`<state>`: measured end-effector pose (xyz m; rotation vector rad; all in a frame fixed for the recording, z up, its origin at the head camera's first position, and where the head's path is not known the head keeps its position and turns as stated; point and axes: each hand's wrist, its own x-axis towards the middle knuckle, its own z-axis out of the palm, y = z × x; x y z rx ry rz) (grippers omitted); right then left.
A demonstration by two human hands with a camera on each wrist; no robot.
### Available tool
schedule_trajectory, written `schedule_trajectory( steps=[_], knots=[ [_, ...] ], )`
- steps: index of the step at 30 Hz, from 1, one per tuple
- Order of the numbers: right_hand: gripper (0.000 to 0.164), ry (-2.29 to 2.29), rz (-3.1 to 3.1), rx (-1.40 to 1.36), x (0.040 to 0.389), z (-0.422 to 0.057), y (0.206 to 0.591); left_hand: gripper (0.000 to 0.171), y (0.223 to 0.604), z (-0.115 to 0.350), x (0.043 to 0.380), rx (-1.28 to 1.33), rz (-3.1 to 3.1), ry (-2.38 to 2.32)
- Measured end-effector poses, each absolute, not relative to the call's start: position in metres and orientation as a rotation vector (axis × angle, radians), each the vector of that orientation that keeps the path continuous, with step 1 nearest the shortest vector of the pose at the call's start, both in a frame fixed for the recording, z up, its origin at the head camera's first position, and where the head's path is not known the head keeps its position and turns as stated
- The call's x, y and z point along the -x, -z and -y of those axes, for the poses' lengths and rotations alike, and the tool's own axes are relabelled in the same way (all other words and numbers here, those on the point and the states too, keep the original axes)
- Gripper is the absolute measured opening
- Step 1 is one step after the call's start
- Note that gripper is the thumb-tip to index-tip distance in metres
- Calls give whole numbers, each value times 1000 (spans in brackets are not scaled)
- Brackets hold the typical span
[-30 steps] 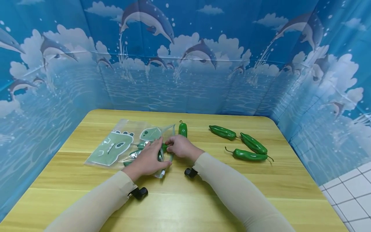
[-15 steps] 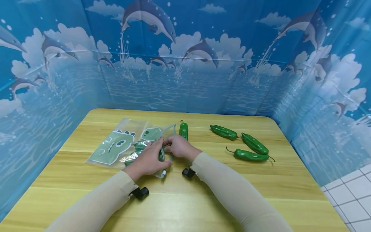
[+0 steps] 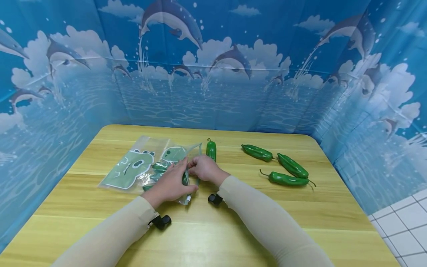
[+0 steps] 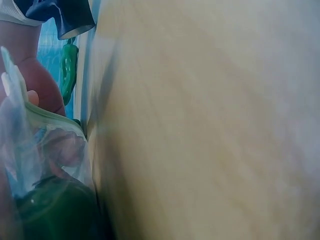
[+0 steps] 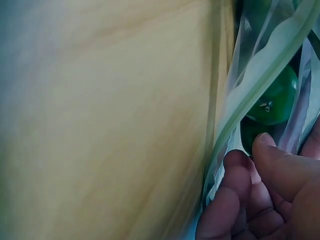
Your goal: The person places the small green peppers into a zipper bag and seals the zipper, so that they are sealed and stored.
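A clear zip bag (image 3: 133, 163) with green cartoon prints lies at the left of the table, its mouth to the right. Several green peppers (image 3: 159, 167) show through its plastic. Spread across the bag near the mouth, my left hand (image 3: 169, 183) rests on it with fingers fairly straight and thumb apart. My right hand (image 3: 204, 168) reaches in at the mouth, thumb and fingers curled at the end of a green pepper (image 5: 250, 132), partly hidden by the fingers. Another pepper end (image 5: 277, 100) sits just past it inside the bag.
One loose green pepper (image 3: 211, 149) lies just behind my right hand. Farther right are three more: a rear pepper (image 3: 257, 152), a middle pepper (image 3: 292, 165) and a front pepper (image 3: 287, 179). A dolphin-print curtain (image 3: 213, 96) stands behind the wooden table (image 3: 200, 237).
My right hand has moved slightly left into the bag mouth, and the pepper at its fingers has gone deeper inside. My left hand has hardly moved.
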<state>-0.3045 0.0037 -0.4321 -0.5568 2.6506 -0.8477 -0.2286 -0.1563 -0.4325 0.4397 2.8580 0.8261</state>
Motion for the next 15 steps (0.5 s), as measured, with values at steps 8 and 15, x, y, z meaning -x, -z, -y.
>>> schedule_trajectory(
  steps=[8,15],
  knots=[
    [13,748,-2717,573,306,-5,430,114,432,156,228,-432,-2856,-830],
    [16,757,-2697,560,303,-4,427,113,432,155,226,-426,-2849,-837]
  ],
)
